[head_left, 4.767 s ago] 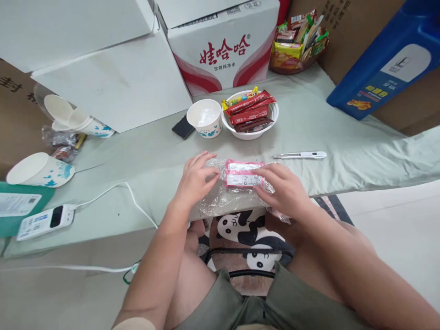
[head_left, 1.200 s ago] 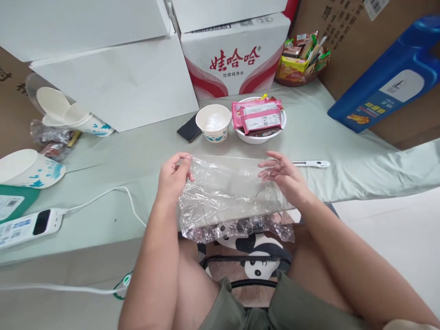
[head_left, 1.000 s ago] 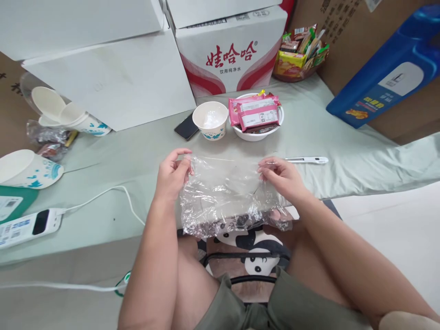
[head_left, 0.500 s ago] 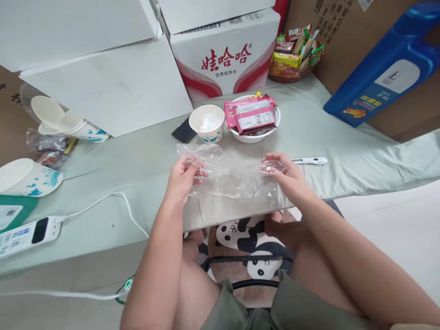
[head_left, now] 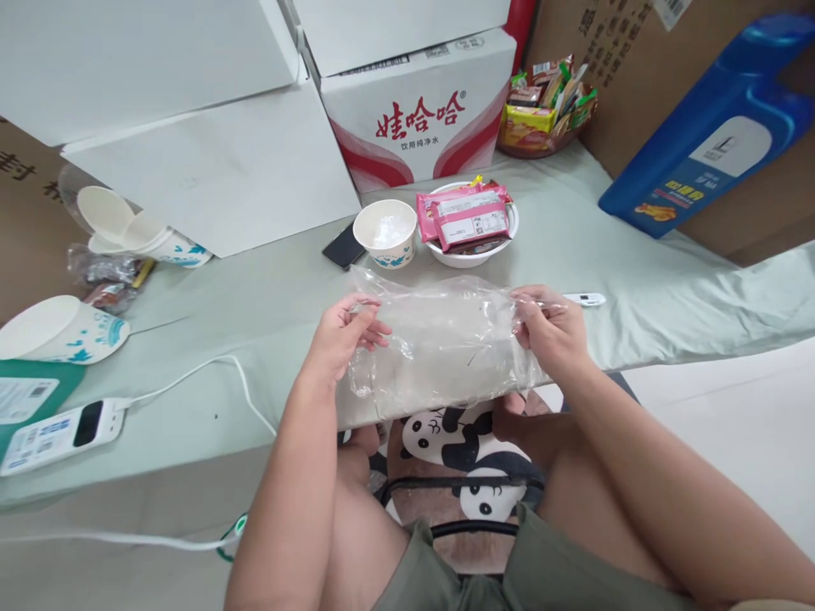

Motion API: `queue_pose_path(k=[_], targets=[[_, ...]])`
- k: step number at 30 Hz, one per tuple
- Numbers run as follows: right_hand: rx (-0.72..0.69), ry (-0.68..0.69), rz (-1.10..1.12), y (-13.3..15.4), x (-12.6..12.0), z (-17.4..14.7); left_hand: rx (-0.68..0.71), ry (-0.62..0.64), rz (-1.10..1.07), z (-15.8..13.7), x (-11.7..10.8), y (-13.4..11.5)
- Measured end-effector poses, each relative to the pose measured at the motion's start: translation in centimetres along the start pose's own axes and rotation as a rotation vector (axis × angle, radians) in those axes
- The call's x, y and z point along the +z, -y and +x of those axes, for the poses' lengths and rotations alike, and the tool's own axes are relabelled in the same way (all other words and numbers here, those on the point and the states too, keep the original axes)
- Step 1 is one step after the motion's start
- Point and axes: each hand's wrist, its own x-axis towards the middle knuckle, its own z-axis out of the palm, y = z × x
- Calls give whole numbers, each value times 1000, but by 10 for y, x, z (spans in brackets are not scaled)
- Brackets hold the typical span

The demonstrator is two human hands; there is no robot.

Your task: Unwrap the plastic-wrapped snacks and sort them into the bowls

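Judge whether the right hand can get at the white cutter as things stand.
Probably yes: the visible end of the white cutter lies uncovered beside the right hand. That hand grips the clear film, though, and would likely need to let go first.

From a distance I see through one camera, worn on the person's head, facing forward and steeply down. The tabletop point(head_left: 255, 297) crosses mid-frame, close by, so the fingers point(head_left: 373, 333) sit near the centre. The shorts point(head_left: 490, 594) fill the lower centre (the wearer's own lap), and white boxes point(head_left: 242, 165) close off the upper left.
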Motion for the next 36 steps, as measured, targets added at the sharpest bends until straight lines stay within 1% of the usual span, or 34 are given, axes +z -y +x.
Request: queue_pose_path(k=[4, 5, 7, 10, 12, 15, 18, 22, 24, 26, 27, 29, 31, 32, 34, 36], targets=[[-16, -109, -3, 0, -5, 2, 92, -119, -44, 2, -1, 1], [-20, -132, 0, -1, -6, 3, 108, -133, -64, 3, -2, 1], [-29, -147, 3, -4, -9, 5, 116, -114, -85, 3, -3, 1], [-39, -100, 19, -8, -11, 6, 96, -61, -75, 2, -3, 1], [-33, -72, 26, -8, -11, 5, 92, -77, -84, 2, -3, 2], [-34, -85, 18, -4, -11, 5, 79, -130, -145, 2, -4, 0], [-38, -83, 67, -3, -13, 7, 41, -127, -193, 1, -7, -3], [38, -80, 144, -7, -20, 10, 32, -89, -208, 0, -13, -3], [50, -30, 161, -12, -24, 12, 54, -68, -204, 1, -15, 0], [-22, 71, 98, -17, -28, 12, 62, -55, -188, 2, -15, 3], [-95, 128, 26, -18, -29, 11, 57, -60, -176, 3, -14, 4], [-287, 208, -162, -18, -30, 9, 43, -99, -154, 4, -11, 5], [-467, 215, -352, -15, -29, 3, 31, -163, -133, 6, -6, 6], [-526, 203, -433, -11, -28, 0, 28, -197, -123, 7, -3, 6], [-585, 203, -557, -4, -23, -6, 22, -261, -106, 10, 2, 7], [-605, 260, -599, 2, -17, -12, 23, -311, -91, 13, 6, 8]])
